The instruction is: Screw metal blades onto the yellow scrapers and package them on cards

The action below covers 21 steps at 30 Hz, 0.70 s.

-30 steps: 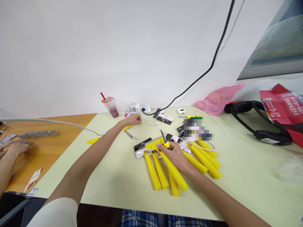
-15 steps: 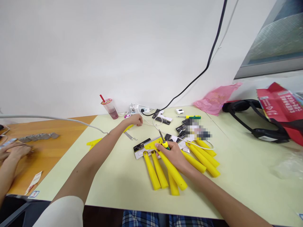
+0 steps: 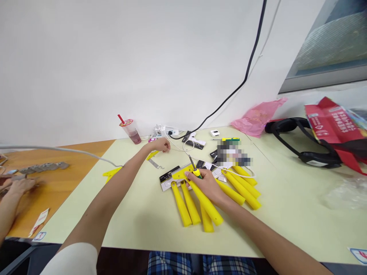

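Note:
My right hand (image 3: 205, 184) is closed on a screwdriver (image 3: 197, 172) with a yellow-and-green handle, its shaft pointing up and away. Under the same hand is a yellow plastic scraper handle with a wide head (image 3: 179, 175); its grip slants toward the front edge. Several more yellow handles (image 3: 181, 204) lie fanned out on both sides of that hand. My left hand (image 3: 163, 145) reaches to the back of the table, fingers curled together; what they hold, if anything, is hidden. Below it lie a metal blade strip (image 3: 155, 163) and a yellow piece (image 3: 151, 155).
Black-and-white packaging cards (image 3: 168, 181) lie among the handles. A drink cup (image 3: 132, 133) and a power strip (image 3: 172, 132) stand by the wall. Another screwdriver (image 3: 231, 139), a pink bag (image 3: 256, 120) and a black headset (image 3: 304, 141) are rightward. A co-worker's hands (image 3: 21, 187) are at left.
The whole view has shifted slightly. My left hand stays near the same spot, its fingers now tipped a little lower. My right hand keeps the screwdriver. The co-worker's hands have moved slightly.

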Each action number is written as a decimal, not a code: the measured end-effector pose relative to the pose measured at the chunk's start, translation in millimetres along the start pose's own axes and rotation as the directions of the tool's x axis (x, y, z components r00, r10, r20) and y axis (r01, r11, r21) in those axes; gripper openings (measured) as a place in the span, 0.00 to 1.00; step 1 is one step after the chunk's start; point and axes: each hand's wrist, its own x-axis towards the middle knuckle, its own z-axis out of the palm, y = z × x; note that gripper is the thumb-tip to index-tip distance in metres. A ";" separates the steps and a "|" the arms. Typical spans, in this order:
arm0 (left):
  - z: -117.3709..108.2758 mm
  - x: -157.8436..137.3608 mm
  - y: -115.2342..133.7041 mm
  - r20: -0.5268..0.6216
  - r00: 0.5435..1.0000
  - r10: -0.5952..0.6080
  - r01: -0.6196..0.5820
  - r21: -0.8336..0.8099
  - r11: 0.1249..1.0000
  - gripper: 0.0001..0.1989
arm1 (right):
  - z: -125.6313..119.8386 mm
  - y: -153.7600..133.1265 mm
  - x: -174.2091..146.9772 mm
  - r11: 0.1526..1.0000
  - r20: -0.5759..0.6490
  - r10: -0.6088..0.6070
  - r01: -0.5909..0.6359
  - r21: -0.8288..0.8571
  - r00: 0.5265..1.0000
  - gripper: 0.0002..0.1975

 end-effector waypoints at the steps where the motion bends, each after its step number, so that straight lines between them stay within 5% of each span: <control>1: 2.2 -11.6 3.9 -0.012 1.000 0.029 -0.029 -0.034 0.999 0.08 | 0.1 -0.1 0.0 1.000 0.001 0.001 -0.001 0.004 1.000 0.24; 5: 15.2 -68.5 34.9 -0.091 0.965 0.245 -0.262 -0.311 0.914 0.14 | 1.7 -2.6 -1.1 0.999 0.002 0.037 -0.037 0.039 0.999 0.24; 9: 27.5 -111.8 79.8 -0.117 0.943 0.310 -0.331 -0.316 0.889 0.14 | 3.8 -4.6 -2.5 0.993 0.004 0.073 -0.073 0.089 0.997 0.24; 14: 34.0 -122.5 115.3 -0.052 0.932 0.359 -0.363 -0.145 0.921 0.10 | 2.9 0.8 0.8 0.996 -0.032 0.027 -0.025 0.084 0.999 0.24; 21: 42.8 -121.0 128.4 -0.040 0.927 0.373 -0.375 -0.052 0.926 0.05 | 0.7 1.3 3.2 0.992 -0.017 0.021 -0.018 0.124 1.000 0.26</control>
